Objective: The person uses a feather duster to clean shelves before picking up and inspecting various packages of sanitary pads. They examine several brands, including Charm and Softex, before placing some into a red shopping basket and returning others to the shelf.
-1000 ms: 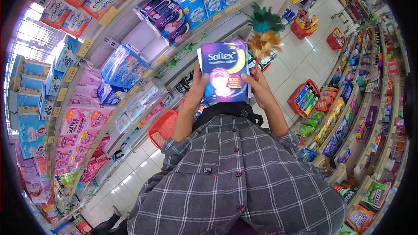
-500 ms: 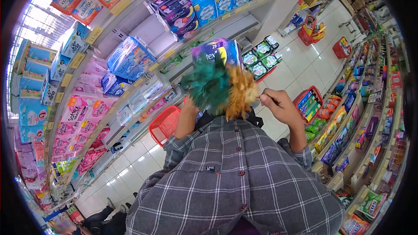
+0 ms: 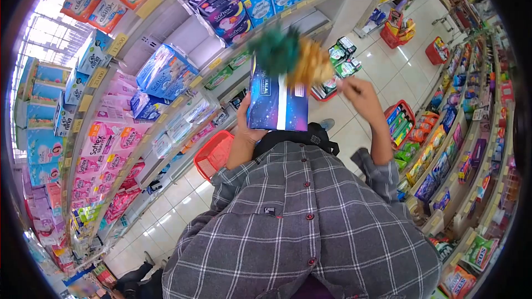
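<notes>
My left hand grips the left side of a dark blue and purple pack of sanitary pads, held up in front of my chest. Fingers of my right hand are closed round the thin handle of a feather duster. Its green and orange feathers, smeared by motion, lie over the upper part of the pack and hide it. Left of the pack, the shelf bears more dark purple Softex packs and light blue packs.
Pink packs and a blue pack fill the left shelves. On the floor stand a red basket and a basket of bottles. Snack shelves run along the right. Another person's legs show at lower left.
The duster and my right hand have moved up and slightly right. The pack's starry lower face and my left hand's grip now show below the feathers.
</notes>
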The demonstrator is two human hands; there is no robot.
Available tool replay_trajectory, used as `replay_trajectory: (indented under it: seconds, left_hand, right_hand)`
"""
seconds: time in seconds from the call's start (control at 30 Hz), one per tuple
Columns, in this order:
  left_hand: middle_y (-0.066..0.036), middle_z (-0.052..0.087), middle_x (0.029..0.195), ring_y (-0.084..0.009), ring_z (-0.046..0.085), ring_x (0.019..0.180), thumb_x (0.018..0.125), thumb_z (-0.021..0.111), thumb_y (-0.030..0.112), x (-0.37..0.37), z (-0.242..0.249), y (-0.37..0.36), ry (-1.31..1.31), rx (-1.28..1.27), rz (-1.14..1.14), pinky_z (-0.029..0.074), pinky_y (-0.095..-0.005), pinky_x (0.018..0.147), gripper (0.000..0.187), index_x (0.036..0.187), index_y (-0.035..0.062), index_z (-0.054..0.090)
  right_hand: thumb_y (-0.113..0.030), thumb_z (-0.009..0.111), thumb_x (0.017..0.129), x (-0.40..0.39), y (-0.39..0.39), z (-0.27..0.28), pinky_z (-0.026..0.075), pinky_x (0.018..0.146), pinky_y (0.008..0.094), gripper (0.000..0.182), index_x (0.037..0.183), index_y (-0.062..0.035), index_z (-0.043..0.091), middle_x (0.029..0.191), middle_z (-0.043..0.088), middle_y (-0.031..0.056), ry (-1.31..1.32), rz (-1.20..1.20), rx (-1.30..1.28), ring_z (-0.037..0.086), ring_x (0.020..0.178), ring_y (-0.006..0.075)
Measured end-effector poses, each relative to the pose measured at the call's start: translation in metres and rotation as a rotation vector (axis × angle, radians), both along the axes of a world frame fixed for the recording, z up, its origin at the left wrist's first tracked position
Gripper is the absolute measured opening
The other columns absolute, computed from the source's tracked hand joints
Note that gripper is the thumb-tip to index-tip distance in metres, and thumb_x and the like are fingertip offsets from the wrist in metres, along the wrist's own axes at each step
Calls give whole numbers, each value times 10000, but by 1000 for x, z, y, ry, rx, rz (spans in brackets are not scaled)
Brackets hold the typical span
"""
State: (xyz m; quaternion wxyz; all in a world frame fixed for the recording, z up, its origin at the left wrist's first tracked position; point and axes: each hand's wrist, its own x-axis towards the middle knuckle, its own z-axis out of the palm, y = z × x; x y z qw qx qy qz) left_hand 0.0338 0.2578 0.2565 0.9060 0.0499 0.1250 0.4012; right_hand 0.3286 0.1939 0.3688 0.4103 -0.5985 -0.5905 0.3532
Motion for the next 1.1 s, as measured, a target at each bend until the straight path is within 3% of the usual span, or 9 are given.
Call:
replay_trajectory:
  seconds: [0.1,0.37,0.47,0.57,0.67,0.83,0.93,1.07,1.1]
  left_hand:
    - [-146,611,1244,-284,615,1105,918,566,432,5,7,-5,14,-3,17,490,-446,964,548,1306,47,521]
    - [-131,610,1251,-283,607,1116,943,513,457,-3,-12,1,-3,-27,7,461,-466,995,524,1294,69,537]
    - [-127,609,1254,-278,607,1118,943,510,463,-1,-14,0,-13,-46,3,462,-463,994,528,1295,69,537]
    - [-122,610,1253,-268,608,1115,937,520,471,6,-7,-3,19,-51,13,469,-453,986,543,1301,69,533]
    - [-121,608,1253,-265,608,1114,933,536,465,11,14,-6,59,7,18,475,-445,977,544,1309,72,525]
    - [-105,574,1285,-223,559,1166,928,562,471,19,22,-8,411,139,-43,443,-385,991,613,1380,74,441]
    - [-101,489,1379,-210,475,1252,933,533,521,27,37,-1,745,404,-68,375,-372,1045,732,1477,85,309]
    - [-119,374,1475,-215,394,1325,932,508,562,30,72,-2,749,455,-57,318,-384,1091,867,1536,69,129]
    - [-134,473,1391,-222,468,1266,924,520,561,28,52,0,693,360,-69,370,-407,1059,798,1490,54,276]
  right_hand:
    - [-296,598,960,16,8,-2,306,526,252,370,745,5,604,597,454,-24,27,-171,-19,380,588,51]
    - [-329,552,982,-17,-29,22,264,468,229,398,716,-36,594,572,426,-53,40,330,-109,354,520,22]
    - [-348,567,975,-5,-1,-8,342,524,240,416,710,-27,553,579,434,-51,75,-11,-143,421,580,45]
    - [-405,526,988,0,17,-29,394,550,237,416,749,-65,545,601,460,-47,614,-332,-313,450,554,77]
    - [-454,489,994,-23,10,-30,446,601,257,405,836,-88,559,723,531,-10,673,-370,-372,487,623,98]
    - [-468,498,981,-81,-1,-43,440,984,338,552,1348,-57,481,1213,599,65,1107,-235,-251,559,1114,181]
    - [-415,461,1006,-72,2,-50,442,1003,329,513,1360,-44,464,1257,587,72,1408,-189,-205,564,1123,156]
    - [-401,515,986,-58,9,-71,435,963,297,516,1344,-32,473,1184,592,62,898,-280,-173,554,1099,144]
    - [-419,523,980,-64,9,-59,411,967,290,532,1329,-20,473,1186,573,60,789,-281,-170,529,1120,151]
